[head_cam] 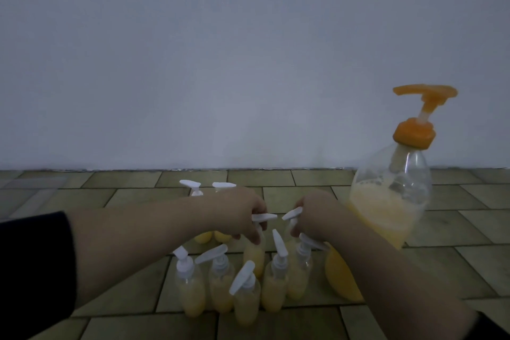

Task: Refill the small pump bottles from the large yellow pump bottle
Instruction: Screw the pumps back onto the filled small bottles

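Observation:
Several small clear pump bottles [220, 284] with white pumps and yellow liquid stand clustered on the tiled floor in front of me. My left hand [242, 215] grips the neck of one small bottle [255, 257], whose white pump head points right. My right hand [311, 215] grips the pump neck of another small bottle [292, 214] just beside it; that bottle's body is hidden behind the others. The large pump bottle [392, 201], clear with an orange pump and about half full of yellow liquid, stands at the right, just behind my right forearm.
Two more small bottles [209, 188] stand behind my left wrist. A yellow rounded object [339, 276] lies under my right forearm. A plain wall [248, 63] rises close behind. The floor is olive brick-pattern tile [124, 292].

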A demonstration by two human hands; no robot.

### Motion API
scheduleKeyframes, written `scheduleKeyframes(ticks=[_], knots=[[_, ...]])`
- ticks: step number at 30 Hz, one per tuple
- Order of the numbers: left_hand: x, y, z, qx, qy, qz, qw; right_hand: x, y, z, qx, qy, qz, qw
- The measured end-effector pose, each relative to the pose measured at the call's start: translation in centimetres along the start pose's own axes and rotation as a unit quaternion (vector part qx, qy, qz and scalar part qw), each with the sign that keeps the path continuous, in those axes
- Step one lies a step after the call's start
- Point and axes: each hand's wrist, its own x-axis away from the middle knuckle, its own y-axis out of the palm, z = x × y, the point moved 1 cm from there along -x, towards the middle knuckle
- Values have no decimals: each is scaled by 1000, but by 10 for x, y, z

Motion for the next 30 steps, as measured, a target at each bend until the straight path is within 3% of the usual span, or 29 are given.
scheduleKeyframes(ticks=[4, 17, 23, 30], knots=[[-6, -1, 0, -59, 4, 26, 998, -10, 0, -10, 89, 16, -41, 995], [-31, -11, -1, -158, -5, 92, 983, -35, -10, -24, 153, -34, -39, 987], [-41, -13, -6, -180, -15, 114, 977, -45, -14, -33, 235, -40, -87, 967], [-43, -16, -4, -218, -21, 120, 968, -51, -13, -34, 175, -16, -64, 982]])
